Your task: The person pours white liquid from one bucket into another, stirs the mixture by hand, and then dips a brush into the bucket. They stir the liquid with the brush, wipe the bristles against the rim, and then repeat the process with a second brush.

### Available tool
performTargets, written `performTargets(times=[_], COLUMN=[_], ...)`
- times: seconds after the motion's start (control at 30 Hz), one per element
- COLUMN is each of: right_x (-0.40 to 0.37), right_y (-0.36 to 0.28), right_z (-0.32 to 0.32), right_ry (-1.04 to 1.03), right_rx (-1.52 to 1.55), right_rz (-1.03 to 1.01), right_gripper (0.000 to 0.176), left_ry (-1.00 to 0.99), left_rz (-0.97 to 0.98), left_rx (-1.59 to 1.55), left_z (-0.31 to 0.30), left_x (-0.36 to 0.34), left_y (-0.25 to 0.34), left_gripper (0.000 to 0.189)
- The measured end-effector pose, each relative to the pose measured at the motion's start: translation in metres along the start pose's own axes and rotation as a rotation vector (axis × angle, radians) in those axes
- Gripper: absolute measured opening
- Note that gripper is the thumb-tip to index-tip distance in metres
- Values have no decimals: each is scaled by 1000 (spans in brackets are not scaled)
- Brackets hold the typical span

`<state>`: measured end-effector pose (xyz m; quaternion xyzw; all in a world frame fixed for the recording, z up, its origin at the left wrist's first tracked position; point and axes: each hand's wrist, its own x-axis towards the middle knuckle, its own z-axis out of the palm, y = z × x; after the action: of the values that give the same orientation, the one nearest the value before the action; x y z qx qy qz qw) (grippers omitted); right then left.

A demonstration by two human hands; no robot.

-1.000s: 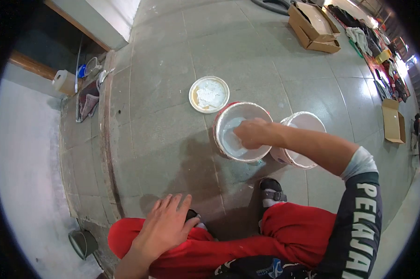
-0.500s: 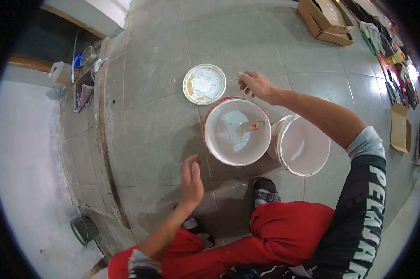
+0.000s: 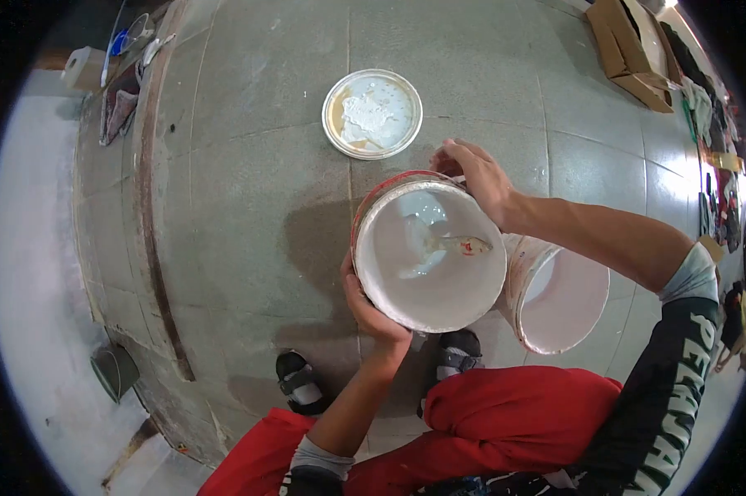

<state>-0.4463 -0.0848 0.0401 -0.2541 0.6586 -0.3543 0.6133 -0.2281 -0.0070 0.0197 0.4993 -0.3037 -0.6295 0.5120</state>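
Note:
A white bucket (image 3: 431, 306) with a red outer edge stands between my two hands, with white liquid at its bottom. Inside it rests a brush (image 3: 469, 246) whose handle has a red mark. My left hand (image 3: 374, 310) is wrapped round the bucket's lower left side. At the upper right side, my right hand (image 3: 476, 174) lies against the bucket with bent fingers, its fingertips partly hidden. A second white bucket (image 3: 564, 302) touches or nearly touches the first on the right. Beyond them, a round lid (image 3: 373, 114) smeared with white lies on the floor.
Cardboard boxes (image 3: 633, 54) lie at the upper right, near assorted cloths and items along the right edge. A dark bucket (image 3: 115, 372) stands by the left wall. A white jug (image 3: 83, 69) and a crumpled cloth (image 3: 121, 107) are at the upper left.
Both hands have closed in on the bucket with the brush and taken hold of its sides. The bucket appears larger and nearer. The camera view has shifted.

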Motion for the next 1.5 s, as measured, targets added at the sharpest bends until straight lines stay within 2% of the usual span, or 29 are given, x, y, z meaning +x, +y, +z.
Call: performTargets(times=[0.07,0.27,0.37,0.5,0.57,0.63,0.77,0.9,1.07,1.13,1.2,1.3,1.33,1.4,1.43,1.47,1.5], right_x=[-3,3,-1,0,-1,-4,-5,2,16,31,42,47,47,43,37,24,11], right_y=[-2,6,3,2,5,4,0,-10,-30,-32,-38,-54,-54,-51,-46,-37,-29], right_z=[4,6,10,13,14,21,25,19,58,85,111,130,126,106,96,88,83], right_ry=[55,8,32,14,29,35,69,-30,-208,-258,-317,-306,-311,-233,-234,-132,-28], right_rx=[-99,-29,-59,-59,-159,-119,-81,-65,-286,-282,-271,-401,-409,-155,-164,-116,-68], right_rz=[-63,-14,-25,22,-69,-58,-35,87,-3,-47,-86,-301,-299,-324,-320,-287,-253], right_gripper=[49,44,43,42,41,43,45,41,44,46,47,49,49,49,49,50,50], left_ry=[-15,26,35,162,200,144,199,106,152,262,308,449,378,313,164,13,16], left_rz=[-32,-11,-46,-73,-102,-42,-71,-34,68,49,85,157,204,244,287,327,320], left_rx=[-4,145,34,-62,-119,35,-41,-61,27,-11,95,61,82,96,155,213,207], left_z=[-1,4,5,9,9,3,14,3,-26,-31,-51,-79,-96,-121,-125,-126,-125], left_x=[0,2,0,1,0,1,2,-1,-12,-19,-23,-21,-17,-7,4,15,26], left_y=[-2,-3,-3,-6,-9,-13,-9,-4,1,13,10,-5,-9,0,19,37,52], left_gripper=[53,51,49,48,49,48,48,47,51,56,55,55,55,55,57,59,59])
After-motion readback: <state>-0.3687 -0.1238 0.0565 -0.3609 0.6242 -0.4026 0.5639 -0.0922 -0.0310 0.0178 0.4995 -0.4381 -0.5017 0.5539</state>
